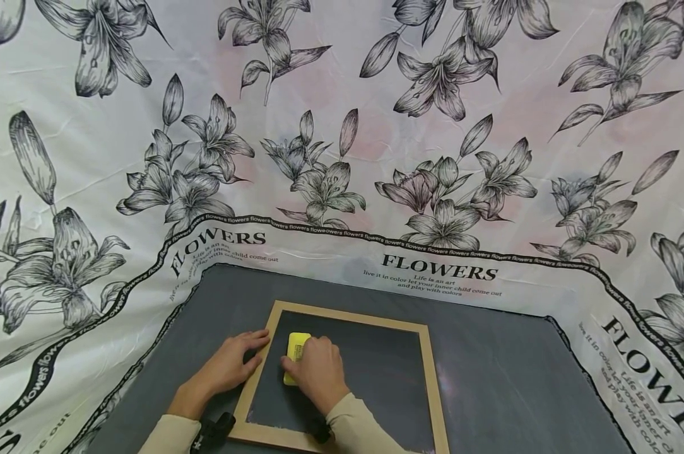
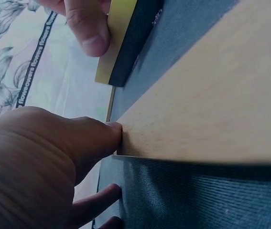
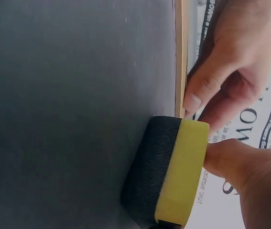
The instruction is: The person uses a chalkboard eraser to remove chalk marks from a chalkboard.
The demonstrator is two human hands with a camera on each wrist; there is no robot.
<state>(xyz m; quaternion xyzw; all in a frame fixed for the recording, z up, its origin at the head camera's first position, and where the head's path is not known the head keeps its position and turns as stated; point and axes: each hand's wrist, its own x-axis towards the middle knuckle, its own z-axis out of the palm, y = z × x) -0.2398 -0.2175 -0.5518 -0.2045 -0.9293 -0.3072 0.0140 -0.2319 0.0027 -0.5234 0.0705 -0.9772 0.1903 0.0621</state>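
Observation:
A small blackboard (image 1: 370,372) with a light wooden frame (image 1: 433,378) lies on a dark grey tabletop. My right hand (image 1: 322,375) grips a yellow board eraser (image 1: 294,366) near the left side of the board. In the right wrist view, the black felt pad (image 3: 149,167) of the eraser faces the dark board surface. My left hand (image 1: 234,362) rests at the frame's left side, fingers fairly straight. The left wrist view shows its thumb (image 2: 97,138) against the edge of the wood, with other fingers lower, beside the tabletop.
Dark grey tabletop (image 1: 501,378) stretches to the right of the board. White cloth (image 1: 330,82) printed with black flowers and lettering surrounds the table at the back and sides. Small pale specks (image 3: 125,20) show on the board. A black wrist device (image 1: 212,432) sits at the left sleeve.

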